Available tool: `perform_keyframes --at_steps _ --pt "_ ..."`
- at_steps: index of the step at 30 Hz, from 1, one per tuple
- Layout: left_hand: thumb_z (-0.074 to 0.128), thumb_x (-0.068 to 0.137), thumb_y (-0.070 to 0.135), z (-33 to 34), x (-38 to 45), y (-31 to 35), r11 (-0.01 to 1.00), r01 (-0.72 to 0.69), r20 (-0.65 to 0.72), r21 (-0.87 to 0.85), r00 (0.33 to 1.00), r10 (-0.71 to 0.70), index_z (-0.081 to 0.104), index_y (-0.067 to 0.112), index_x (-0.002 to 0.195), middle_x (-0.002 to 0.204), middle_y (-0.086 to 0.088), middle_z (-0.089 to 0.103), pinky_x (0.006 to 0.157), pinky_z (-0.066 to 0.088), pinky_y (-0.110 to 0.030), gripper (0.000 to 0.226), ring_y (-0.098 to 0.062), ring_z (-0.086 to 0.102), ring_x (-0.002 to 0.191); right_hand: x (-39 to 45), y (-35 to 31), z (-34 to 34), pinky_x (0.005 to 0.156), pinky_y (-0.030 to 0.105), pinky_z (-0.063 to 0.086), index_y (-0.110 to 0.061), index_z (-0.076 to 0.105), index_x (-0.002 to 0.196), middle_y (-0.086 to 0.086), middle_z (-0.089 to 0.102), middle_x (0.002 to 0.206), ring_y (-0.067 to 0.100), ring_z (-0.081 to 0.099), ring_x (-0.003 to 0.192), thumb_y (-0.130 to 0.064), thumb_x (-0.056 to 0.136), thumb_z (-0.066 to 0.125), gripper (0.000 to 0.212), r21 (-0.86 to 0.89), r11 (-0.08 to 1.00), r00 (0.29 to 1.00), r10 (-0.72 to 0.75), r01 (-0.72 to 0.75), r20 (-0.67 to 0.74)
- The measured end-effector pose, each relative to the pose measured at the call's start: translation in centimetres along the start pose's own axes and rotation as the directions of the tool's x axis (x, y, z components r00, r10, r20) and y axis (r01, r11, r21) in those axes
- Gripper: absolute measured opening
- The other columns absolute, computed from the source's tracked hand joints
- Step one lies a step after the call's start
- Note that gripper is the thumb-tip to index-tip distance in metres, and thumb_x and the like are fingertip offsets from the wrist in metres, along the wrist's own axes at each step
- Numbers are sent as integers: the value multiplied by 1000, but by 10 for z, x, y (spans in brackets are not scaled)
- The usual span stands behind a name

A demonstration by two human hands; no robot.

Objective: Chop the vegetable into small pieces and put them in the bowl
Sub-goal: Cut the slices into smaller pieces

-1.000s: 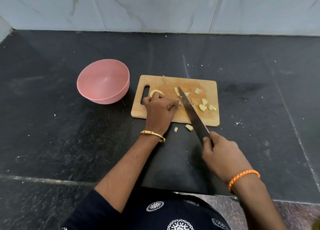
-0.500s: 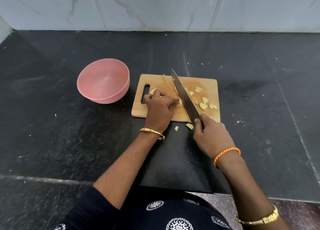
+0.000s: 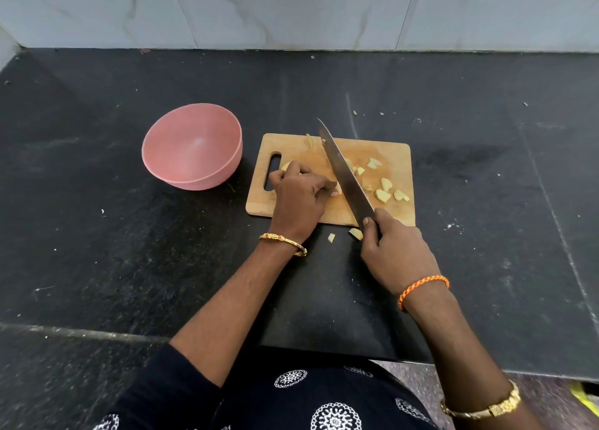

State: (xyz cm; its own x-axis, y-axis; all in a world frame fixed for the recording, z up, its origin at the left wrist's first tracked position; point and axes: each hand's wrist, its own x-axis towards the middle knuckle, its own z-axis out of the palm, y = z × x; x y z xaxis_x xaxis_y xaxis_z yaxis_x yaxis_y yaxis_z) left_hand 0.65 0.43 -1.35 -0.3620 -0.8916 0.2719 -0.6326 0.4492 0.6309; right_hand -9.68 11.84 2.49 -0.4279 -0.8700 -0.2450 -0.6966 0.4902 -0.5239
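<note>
Left hand [image 3: 299, 199] curls over the vegetable [image 3: 286, 166] on the cutting board [image 3: 291, 146]. Right hand [image 3: 393, 254] grips the knife [image 3: 345, 175], at 3 o'clock of the left. Bowl [image 3: 193, 147] lies at 9 o'clock of the board.

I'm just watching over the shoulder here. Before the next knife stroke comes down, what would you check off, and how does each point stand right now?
1. Knife gripped firmly: ok, the right hand is wrapped round the handle.
2. Vegetable held steady: ok, the left hand holds the uncut piece down on the cutting board.
3. Left fingertips clear of the blade: cannot tell, they sit very close beside it.
4. All pieces on the board: not ok, two stray pieces lie on the counter in front of it.
5. Pink bowl ready: ok, it stands upright left of the board, with no pieces in it.
</note>
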Motion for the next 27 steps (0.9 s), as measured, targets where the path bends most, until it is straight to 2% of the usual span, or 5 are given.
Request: perform_keyframes --at_steps 8,15,21,24,27 --pt "73 77 19 1 0 -2 998 -24 -35 -53 999 22 75 17 84 81 9 51 72 16 -22 8 -9 42 86 3 -5 7 67 36 44 -15 39 85 5 43 65 36 54 74 -30 99 32 21 -57 998 997 27 -22 75" --pt "70 79 29 0 3 -3 997 34 -41 69 999 -31 74 26 86 85 6 61 73 14 -25 9 -11 40 89 -8 -5 -7 69 35 46 -20 39 89 4 47 72 29 53 76 -30 99 31 16 -131 990 985 80 -60 156" --pt "63 80 36 -5 7 1 981 -12 -53 196 998 23 73 26 87 92 8 58 72 13 -29 16 -14 43 96 -6 3 -24 73 39 51 -17 48 85 13 56 80 34 57 77 -32 97 36 23 16 991 991 129 -129 31" --pt "59 83 38 0 19 7 970 -81 17 228 997 79 69 27 105 99 7 59 74 13 -29 27 -15 44 100 4 4 -23 74 36 49 -14 51 88 13 56 87 32 55 80 -30 98 35 24 27 984 984 174 -175 49" --pt "55 85 38 8 29 10 948 -121 124 295 988 87 68 27 107 104 7 61 74 12 -30 28 -17 43 105 8 0 -22 76 37 50 -15 50 89 11 54 86 32 55 82 -28 98 34 23 37 982 981 186 -188 54"
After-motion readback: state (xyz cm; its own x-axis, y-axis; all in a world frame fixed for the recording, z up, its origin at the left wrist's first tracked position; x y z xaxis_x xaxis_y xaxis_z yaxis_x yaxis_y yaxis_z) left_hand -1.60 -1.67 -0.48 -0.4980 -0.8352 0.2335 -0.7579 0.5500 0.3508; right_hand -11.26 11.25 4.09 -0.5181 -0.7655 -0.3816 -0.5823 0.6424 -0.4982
